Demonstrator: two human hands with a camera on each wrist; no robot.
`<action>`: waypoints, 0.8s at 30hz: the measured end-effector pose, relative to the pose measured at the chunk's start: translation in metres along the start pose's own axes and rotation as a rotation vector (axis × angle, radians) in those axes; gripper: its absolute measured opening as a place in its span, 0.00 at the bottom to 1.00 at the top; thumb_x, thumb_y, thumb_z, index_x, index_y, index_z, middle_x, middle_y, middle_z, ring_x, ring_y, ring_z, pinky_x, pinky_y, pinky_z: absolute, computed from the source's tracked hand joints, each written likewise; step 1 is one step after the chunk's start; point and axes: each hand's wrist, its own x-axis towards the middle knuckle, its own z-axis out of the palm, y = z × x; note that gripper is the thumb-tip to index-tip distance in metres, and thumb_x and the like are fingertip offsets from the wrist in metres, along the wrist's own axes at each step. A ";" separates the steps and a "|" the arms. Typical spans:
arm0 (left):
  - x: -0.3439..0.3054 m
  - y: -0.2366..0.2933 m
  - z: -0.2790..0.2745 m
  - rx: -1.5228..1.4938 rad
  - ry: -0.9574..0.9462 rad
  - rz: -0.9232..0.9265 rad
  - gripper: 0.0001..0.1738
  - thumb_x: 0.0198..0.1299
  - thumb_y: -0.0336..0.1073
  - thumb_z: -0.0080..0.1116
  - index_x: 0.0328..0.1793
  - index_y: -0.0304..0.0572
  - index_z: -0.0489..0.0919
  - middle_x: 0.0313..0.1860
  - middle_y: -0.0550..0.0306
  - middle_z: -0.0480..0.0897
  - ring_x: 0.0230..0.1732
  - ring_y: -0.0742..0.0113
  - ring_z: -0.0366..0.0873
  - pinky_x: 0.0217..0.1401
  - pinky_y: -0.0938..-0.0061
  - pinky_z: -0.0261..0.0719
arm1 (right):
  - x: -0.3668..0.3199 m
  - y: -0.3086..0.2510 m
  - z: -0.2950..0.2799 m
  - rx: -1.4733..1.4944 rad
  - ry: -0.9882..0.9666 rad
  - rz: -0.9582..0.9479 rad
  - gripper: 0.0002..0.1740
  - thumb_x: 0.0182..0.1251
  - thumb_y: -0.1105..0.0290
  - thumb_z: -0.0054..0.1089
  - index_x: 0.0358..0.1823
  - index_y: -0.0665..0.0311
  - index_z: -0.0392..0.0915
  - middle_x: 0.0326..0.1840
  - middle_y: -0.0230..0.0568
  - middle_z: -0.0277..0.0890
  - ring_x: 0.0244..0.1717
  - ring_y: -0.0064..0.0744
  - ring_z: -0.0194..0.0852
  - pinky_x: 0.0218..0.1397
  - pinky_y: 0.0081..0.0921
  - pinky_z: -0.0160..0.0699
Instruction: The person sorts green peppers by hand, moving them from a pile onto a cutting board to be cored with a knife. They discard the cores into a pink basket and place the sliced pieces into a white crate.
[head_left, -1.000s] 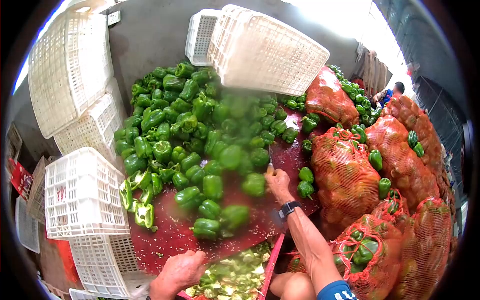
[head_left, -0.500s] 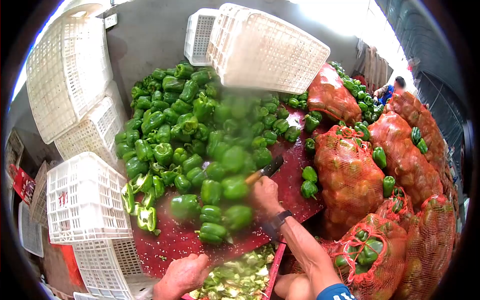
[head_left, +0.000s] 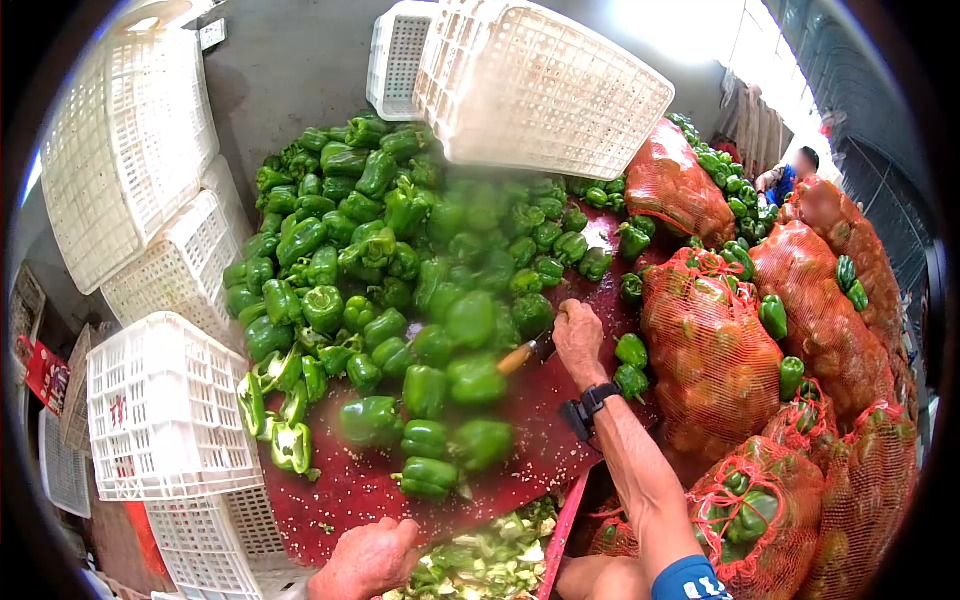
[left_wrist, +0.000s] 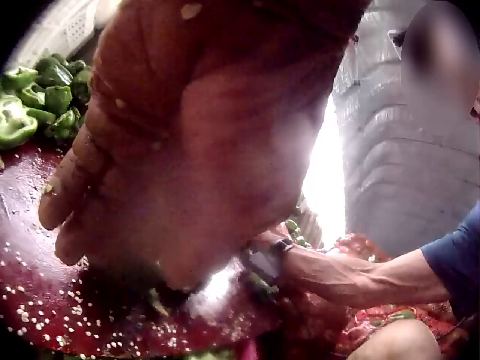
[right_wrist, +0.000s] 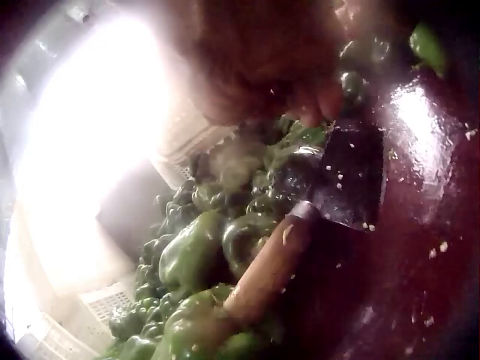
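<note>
Green peppers (head_left: pixel 425 392) lie piled on a red seed-strewn surface (head_left: pixel 350 495). A knife lies flat on it, its wooden handle (head_left: pixel 517 358) beside the peppers; the right wrist view shows its handle (right_wrist: pixel 266 274) and broad dark blade (right_wrist: pixel 349 176) with seeds on it. My right hand (head_left: pixel 580 340) is just beyond the knife, off its handle, fingers loosely bent; the right wrist view has the hand (right_wrist: pixel 259 64) above the blade, fingertips partly shadowed. Low at the front, my left hand (head_left: pixel 368 558) hangs loosely curled; in the left wrist view this hand (left_wrist: pixel 202 142) holds nothing.
White crates (head_left: pixel 170 405) stack at the left, another crate (head_left: pixel 545 90) behind the pile. Red net sacks of peppers (head_left: pixel 705 350) line the right side. Cut pepper pieces (head_left: pixel 480 560) fill a container below the front edge. A person (head_left: pixel 790 180) is at the back right.
My right hand has let go of the knife, which first pointed away, then turned rightward and now lies on the surface. The hand has moved up and right; my left hand has barely shifted.
</note>
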 end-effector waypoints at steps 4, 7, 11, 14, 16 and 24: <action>0.006 -0.002 -0.002 0.002 -0.019 0.006 0.16 0.63 0.45 0.61 0.50 0.43 0.76 0.35 0.41 0.82 0.39 0.38 0.84 0.39 0.48 0.83 | 0.025 -0.004 0.012 -0.046 -0.074 0.003 0.08 0.65 0.70 0.58 0.41 0.60 0.84 0.39 0.54 0.84 0.42 0.58 0.83 0.49 0.49 0.83; 0.009 -0.010 -0.003 -0.016 -0.068 -0.024 0.16 0.64 0.45 0.61 0.50 0.43 0.76 0.36 0.41 0.82 0.39 0.37 0.84 0.40 0.47 0.83 | 0.040 0.005 0.034 -0.067 -0.068 -0.036 0.09 0.64 0.69 0.56 0.41 0.61 0.84 0.40 0.55 0.83 0.41 0.60 0.84 0.46 0.53 0.83; 0.011 -0.014 -0.016 -0.022 -0.114 -0.070 0.16 0.64 0.46 0.60 0.48 0.42 0.75 0.36 0.40 0.82 0.39 0.37 0.84 0.40 0.47 0.83 | 0.052 -0.004 0.042 -0.142 -0.152 -0.008 0.11 0.63 0.69 0.59 0.43 0.62 0.85 0.42 0.55 0.84 0.45 0.58 0.83 0.51 0.49 0.82; 0.013 -0.021 -0.016 -0.026 -0.133 -0.100 0.16 0.65 0.46 0.60 0.47 0.42 0.75 0.37 0.40 0.82 0.40 0.37 0.84 0.40 0.46 0.83 | 0.059 -0.001 0.060 -0.132 -0.209 -0.042 0.16 0.61 0.63 0.59 0.47 0.63 0.83 0.43 0.56 0.83 0.47 0.59 0.83 0.52 0.51 0.82; 0.014 -0.026 -0.016 -0.023 -0.132 -0.111 0.16 0.65 0.46 0.60 0.46 0.42 0.74 0.37 0.40 0.82 0.41 0.37 0.84 0.40 0.46 0.83 | 0.063 0.000 0.073 -0.129 -0.247 -0.037 0.20 0.60 0.58 0.59 0.49 0.63 0.82 0.44 0.57 0.83 0.48 0.59 0.83 0.54 0.52 0.82; 0.010 -0.026 -0.021 -0.022 -0.100 -0.115 0.15 0.65 0.46 0.60 0.43 0.41 0.75 0.35 0.41 0.82 0.40 0.38 0.84 0.40 0.46 0.83 | 0.044 -0.011 0.103 -0.078 -0.204 -0.045 0.29 0.61 0.46 0.64 0.51 0.64 0.84 0.47 0.55 0.85 0.50 0.58 0.82 0.58 0.47 0.80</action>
